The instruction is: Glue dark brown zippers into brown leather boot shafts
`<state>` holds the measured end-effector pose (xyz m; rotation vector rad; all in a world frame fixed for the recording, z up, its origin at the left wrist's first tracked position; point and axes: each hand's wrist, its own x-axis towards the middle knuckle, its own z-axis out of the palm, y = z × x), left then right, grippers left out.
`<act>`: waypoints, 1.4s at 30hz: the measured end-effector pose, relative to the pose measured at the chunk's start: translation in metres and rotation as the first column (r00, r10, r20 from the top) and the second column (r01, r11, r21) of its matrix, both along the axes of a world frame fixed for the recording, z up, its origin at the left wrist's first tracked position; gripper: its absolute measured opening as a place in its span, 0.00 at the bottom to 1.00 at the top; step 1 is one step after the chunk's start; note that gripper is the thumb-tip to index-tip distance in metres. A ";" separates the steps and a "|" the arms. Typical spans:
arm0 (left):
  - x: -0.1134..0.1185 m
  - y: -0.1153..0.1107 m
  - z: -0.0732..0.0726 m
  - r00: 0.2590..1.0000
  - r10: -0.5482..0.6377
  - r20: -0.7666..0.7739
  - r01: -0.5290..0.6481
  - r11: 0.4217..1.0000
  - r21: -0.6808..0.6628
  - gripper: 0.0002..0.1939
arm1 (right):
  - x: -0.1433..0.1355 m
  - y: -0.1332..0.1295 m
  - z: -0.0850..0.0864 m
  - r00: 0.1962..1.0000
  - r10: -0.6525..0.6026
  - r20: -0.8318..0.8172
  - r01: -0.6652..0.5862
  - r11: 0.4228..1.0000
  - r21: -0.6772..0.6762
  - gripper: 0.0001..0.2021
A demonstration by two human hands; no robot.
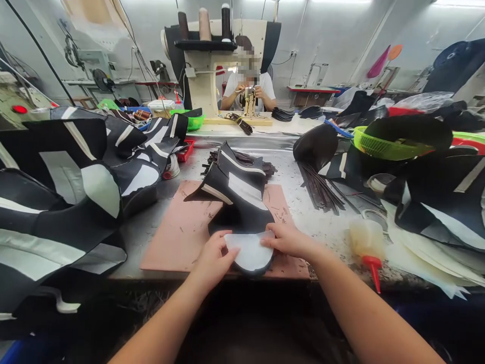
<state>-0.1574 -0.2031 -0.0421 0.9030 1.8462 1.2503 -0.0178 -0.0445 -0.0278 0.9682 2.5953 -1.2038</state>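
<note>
The toe end of a black boot upper (240,218) reaches the near edge of a pink board (170,242), close to the bench's front edge. Board surface shows on both sides of the upper, with a wider stretch on the left; a bundle of dark strips (270,168) crowds its far end. A heap of boot uppers (79,202) bounds the left side, and a glue bottle (366,238) lies beyond the right forearm, its red nozzle toward the front edge.

The upper's long axis runs away from the person, leaning slightly left, toe nearest. Over that toe sits a white toe piece (249,251), its rounded end toward the person and its straighter edge facing away. The left hand (212,259) pinches its left side, thumb on top; the right hand (288,240) grips its right side between thumb and fingers.

The metal-topped bench (280,146) is scuffed and speckled. Across it, a person (268,92) works behind a cream sewing machine (200,83) topped with thread spools (204,24).
</note>
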 end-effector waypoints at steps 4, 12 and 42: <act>-0.004 0.000 -0.004 0.877 -0.132 -0.462 0.096 0.990 -0.100 0.08 | 0.000 0.000 -0.006 0.998 -0.065 0.021 0.067 0.993 -0.095 0.10; 0.000 0.001 -0.003 0.784 -0.225 -0.579 0.150 0.973 -0.175 0.10 | 0.001 0.004 -0.014 0.991 -0.132 -0.033 0.119 0.958 -0.262 0.09; -0.001 0.003 -0.004 0.781 -0.232 -0.580 0.163 0.972 -0.170 0.09 | 0.008 -0.004 -0.012 0.973 -0.217 -0.078 0.206 0.970 -0.130 0.08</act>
